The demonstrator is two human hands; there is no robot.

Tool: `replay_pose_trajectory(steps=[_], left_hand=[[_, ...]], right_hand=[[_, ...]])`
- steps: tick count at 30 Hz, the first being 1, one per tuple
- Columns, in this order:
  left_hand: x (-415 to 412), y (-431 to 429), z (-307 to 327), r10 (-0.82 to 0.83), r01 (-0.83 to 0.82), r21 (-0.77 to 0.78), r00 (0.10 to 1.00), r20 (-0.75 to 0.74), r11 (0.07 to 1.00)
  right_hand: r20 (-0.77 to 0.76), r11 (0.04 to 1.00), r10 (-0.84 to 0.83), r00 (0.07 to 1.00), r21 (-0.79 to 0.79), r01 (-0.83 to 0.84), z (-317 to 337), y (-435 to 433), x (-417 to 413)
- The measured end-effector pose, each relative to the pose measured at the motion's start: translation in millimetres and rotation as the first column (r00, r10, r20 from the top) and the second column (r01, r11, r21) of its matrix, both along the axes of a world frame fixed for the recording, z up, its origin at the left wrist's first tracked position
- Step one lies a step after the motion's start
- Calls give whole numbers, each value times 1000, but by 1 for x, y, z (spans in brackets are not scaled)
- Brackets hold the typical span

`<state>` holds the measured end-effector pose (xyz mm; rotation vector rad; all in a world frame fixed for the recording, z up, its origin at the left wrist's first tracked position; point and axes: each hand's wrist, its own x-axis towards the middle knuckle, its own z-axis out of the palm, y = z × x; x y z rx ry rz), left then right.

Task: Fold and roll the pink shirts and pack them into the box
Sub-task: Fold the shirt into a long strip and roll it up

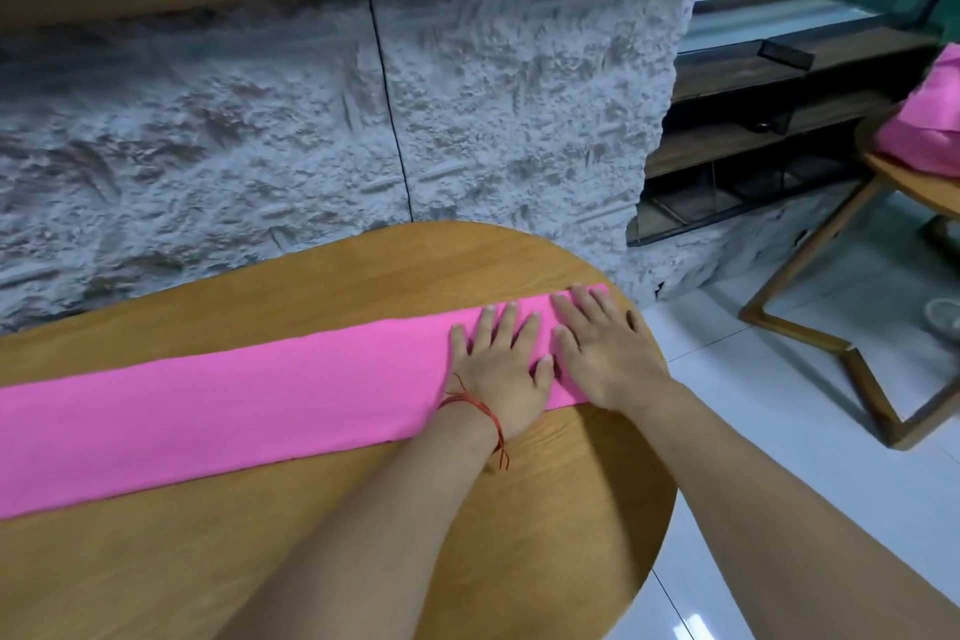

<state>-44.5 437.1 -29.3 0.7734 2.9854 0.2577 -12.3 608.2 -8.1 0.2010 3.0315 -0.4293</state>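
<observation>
A pink shirt, folded into a long narrow strip, lies flat across the wooden table from the left edge to the right end. My left hand, with a red string on the wrist, presses flat on the strip near its right end. Beside it my right hand lies flat with straight fingers over the strip's right end. Both hands touch each other at the thumbs. No box is in view.
A rough grey stone wall runs right behind the table. At the right stands a second wooden table with a heap of pink cloth on it. Dark shelves and white floor tiles lie to the right.
</observation>
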Motion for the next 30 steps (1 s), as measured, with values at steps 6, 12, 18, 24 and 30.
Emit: replay_pose_trajectory(steps=[6,12,18,24,30], left_hand=[[0,-3,-3,-15,15,35,1000,4,999],[3,-14,-3,-103,103,-5,995,-4,995],[23,-26,-4,-95,95,16,995,-11,995],[44,-25,1,-143,144,30,990,-10,989],[68,-14,26,-128,166,179,970,-207,970]], right_hand=[[-24,978,-201,979,-56,199,3,25,-13],[71,987,-99,993,135,88,49,67,-33],[264,984,-95,960,-123,132,60,66,-34],[330,900,-128,935,-357,249,60,57,-23],[422,764,-137,896,-530,367,71,64,-3]])
